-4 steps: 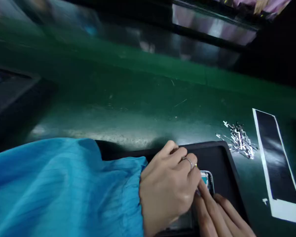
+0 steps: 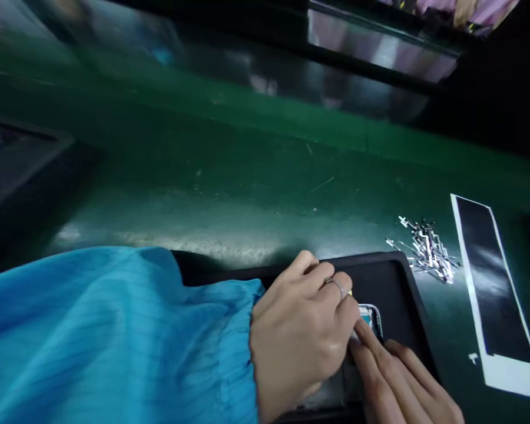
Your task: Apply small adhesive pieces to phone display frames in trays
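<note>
A black tray (image 2: 382,277) lies at the bottom of the view, holding an opened phone body (image 2: 374,318) with a rounded silver rim and a turquoise patch. Over the phone, my left hand (image 2: 304,330), in a blue sleeve and with a ring on, has its fingers curled closed. My right hand (image 2: 401,377) reaches in from the bottom right, fingers pressed together and tips meeting those of my left hand at the phone. Whatever the fingertips pinch is hidden. A tiny yellow bit shows beside the ring finger.
Right of the tray, a pile of small silver and black strips (image 2: 430,250) lies on the green table (image 2: 247,194). Beyond it is a white-edged sheet of black strips (image 2: 492,277). Another dark tray (image 2: 22,165) with a device stands at the left. A dark ledge crosses the back.
My right hand has shifted slightly down and to the right, its fingers still at the phone. My left hand stays almost where it was.
</note>
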The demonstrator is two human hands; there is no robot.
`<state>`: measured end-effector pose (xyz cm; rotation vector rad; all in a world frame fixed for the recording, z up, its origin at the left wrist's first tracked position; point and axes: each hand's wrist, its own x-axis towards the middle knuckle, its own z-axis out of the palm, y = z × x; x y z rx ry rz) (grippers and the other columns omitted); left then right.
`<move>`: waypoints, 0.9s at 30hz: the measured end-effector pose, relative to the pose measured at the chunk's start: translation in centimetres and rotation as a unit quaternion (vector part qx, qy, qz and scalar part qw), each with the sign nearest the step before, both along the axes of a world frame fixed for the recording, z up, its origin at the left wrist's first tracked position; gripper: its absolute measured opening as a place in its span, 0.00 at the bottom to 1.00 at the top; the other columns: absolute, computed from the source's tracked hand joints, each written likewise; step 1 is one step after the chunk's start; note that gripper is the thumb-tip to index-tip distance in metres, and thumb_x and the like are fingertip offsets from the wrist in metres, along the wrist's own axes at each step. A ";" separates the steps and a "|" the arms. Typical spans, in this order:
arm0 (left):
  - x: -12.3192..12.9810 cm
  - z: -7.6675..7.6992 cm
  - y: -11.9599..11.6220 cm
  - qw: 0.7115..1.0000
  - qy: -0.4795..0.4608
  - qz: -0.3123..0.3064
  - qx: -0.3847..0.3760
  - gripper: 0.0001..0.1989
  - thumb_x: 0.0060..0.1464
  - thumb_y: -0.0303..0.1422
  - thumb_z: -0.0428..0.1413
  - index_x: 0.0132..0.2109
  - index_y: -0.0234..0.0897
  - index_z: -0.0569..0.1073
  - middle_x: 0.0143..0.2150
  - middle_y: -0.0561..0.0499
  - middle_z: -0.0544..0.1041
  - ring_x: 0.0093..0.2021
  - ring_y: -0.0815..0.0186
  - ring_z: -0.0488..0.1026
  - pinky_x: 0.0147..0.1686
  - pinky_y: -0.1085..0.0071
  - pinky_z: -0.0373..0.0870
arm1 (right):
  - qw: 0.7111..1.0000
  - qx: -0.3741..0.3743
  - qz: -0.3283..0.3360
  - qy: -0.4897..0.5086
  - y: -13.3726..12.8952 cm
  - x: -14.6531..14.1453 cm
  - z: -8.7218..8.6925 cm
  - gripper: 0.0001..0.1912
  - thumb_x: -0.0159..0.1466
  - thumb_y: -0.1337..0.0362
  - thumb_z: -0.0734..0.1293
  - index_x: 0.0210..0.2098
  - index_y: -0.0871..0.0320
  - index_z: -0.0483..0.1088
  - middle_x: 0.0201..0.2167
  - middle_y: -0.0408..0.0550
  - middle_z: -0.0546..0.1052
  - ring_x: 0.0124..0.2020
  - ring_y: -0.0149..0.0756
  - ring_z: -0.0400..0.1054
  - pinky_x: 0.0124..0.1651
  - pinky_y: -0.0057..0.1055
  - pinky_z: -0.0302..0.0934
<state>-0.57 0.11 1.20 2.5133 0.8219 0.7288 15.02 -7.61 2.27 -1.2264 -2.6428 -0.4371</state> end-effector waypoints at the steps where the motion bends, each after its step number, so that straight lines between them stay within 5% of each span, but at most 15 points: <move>1: -0.1 0.2 0.0 1.000 0.008 -0.003 -0.004 0.14 0.55 0.19 0.42 0.25 0.32 0.67 0.26 0.50 0.67 0.27 0.65 0.58 0.32 0.66 0.58 | 1.000 0.001 -0.002 0.002 0.0 0.1 -0.1 0.15 0.64 0.77 0.54 0.31 0.64 0.71 0.33 0.52 0.78 0.25 0.27 0.72 0.33 0.22 0.66; 11: 0.0 0.2 0.0 0.994 0.022 -0.010 0.107 0.18 0.58 0.20 0.39 0.29 0.32 0.71 0.24 0.50 0.69 0.24 0.64 0.61 0.30 0.65 0.61 | 1.000 -0.015 -0.026 0.000 -0.3 -0.6 -0.1 0.17 0.64 0.77 0.53 0.31 0.63 0.71 0.31 0.51 0.78 0.26 0.29 0.72 0.35 0.25 0.66; 19: -1.4 -0.1 -0.3 0.984 -0.010 -0.063 0.164 0.22 0.60 0.21 0.37 0.32 0.32 0.75 0.26 0.48 0.72 0.28 0.63 0.62 0.42 0.63 0.61 | 0.997 -0.039 -0.049 0.039 -0.3 -0.6 0.1 0.19 0.64 0.78 0.51 0.31 0.64 0.72 0.37 0.55 0.77 0.34 0.31 0.73 0.40 0.26 0.66; 23: -1.1 -0.5 -0.3 0.987 -0.007 -0.045 0.153 0.22 0.60 0.20 0.38 0.31 0.31 0.75 0.28 0.48 0.73 0.29 0.63 0.62 0.43 0.62 0.59 | 0.996 -0.039 -0.055 0.050 -0.2 -0.6 -0.1 0.20 0.64 0.78 0.51 0.31 0.63 0.72 0.37 0.55 0.77 0.33 0.31 0.74 0.40 0.26 0.66; 27: -0.5 -1.3 -0.2 0.991 -0.038 0.024 0.124 0.20 0.58 0.20 0.40 0.23 0.32 0.70 0.24 0.50 0.68 0.27 0.64 0.59 0.33 0.65 0.57 | 0.997 -0.043 -0.045 0.048 -0.2 -0.6 -0.3 0.18 0.64 0.78 0.52 0.32 0.65 0.72 0.39 0.58 0.76 0.34 0.33 0.74 0.38 0.27 0.67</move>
